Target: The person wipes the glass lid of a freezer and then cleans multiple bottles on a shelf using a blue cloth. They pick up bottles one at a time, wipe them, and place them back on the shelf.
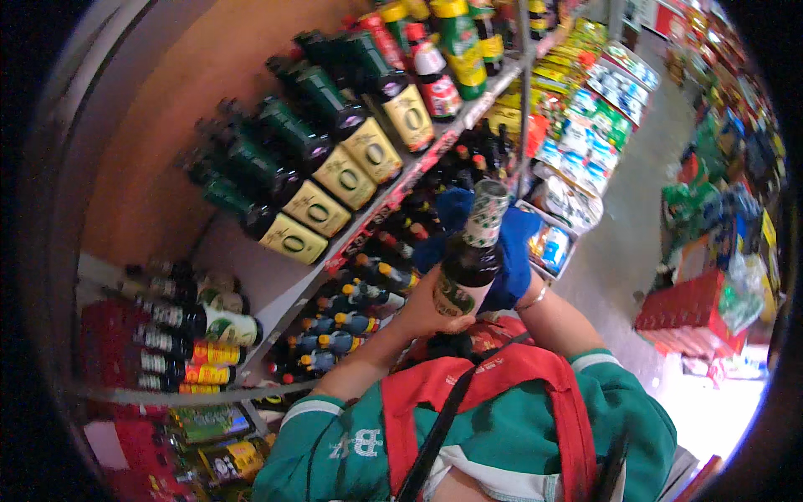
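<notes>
A dark glass bottle (470,263) with a patterned foil neck and a green-and-white label leans before my chest. Around its lower body, my left hand (430,307) is closed. A blue cloth (517,257) is bunched behind and beside the bottle. My right hand (532,290) is mostly hidden in that cloth, and only the part near the wrist, with a bracelet, shows. Whether the cloth touches the bottle's far side is hidden. Nearest to the bottle on the shelf side are rows of small bottles (376,276) on the lower level.
Several large dark bottles with beige labels (348,176) line the upper shelf (370,210) at left. More bottles (194,351) stand further left behind a metal rail (188,395). Packaged goods (583,138) run along the aisle floor (621,251). A red box (684,314) stands across the aisle.
</notes>
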`<state>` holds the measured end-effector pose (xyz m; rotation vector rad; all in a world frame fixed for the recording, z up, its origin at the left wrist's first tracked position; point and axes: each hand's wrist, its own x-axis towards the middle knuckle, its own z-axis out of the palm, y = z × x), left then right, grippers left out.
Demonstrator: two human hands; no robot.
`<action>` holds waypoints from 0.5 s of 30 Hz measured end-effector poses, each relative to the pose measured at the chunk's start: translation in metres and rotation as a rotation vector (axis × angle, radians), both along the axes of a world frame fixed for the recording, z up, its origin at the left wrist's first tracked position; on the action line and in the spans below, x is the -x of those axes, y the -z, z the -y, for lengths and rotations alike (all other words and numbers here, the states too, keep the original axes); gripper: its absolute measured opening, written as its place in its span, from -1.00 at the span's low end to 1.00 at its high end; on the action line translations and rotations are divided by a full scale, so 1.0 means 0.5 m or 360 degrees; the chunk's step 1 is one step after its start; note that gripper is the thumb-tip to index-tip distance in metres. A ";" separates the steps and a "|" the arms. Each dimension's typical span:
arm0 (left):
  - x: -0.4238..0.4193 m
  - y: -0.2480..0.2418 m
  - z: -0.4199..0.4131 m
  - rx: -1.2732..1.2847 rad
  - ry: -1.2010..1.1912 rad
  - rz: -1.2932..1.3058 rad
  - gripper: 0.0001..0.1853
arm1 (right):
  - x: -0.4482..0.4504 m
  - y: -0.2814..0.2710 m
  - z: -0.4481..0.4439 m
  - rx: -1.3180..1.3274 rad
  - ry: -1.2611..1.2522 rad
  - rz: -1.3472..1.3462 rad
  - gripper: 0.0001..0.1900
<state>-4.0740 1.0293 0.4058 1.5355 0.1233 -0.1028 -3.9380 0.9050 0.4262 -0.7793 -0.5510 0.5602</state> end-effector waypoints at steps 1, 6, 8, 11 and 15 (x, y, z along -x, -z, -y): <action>0.015 -0.010 -0.016 0.0150 0.0002 0.0037 -0.04 | -0.004 -0.008 0.001 0.0297 0.0233 0.0714 -0.60; 0.162 -0.082 -0.133 -0.0207 -0.0343 0.0723 -0.32 | 0.000 -0.023 0.008 0.1140 0.0912 0.1886 -0.65; 0.216 -0.099 -0.191 -0.0349 -0.0749 0.0914 -0.23 | 0.018 -0.024 0.005 0.1343 0.0927 0.2021 -0.69; 0.261 -0.110 -0.258 -0.0261 -0.1480 0.0988 -0.14 | 0.047 -0.036 0.004 0.1493 0.0665 0.2089 -0.75; 0.237 -0.119 -0.346 -0.0557 -0.2334 0.0857 -0.18 | 0.067 -0.062 0.007 0.1208 0.0687 0.2111 -0.82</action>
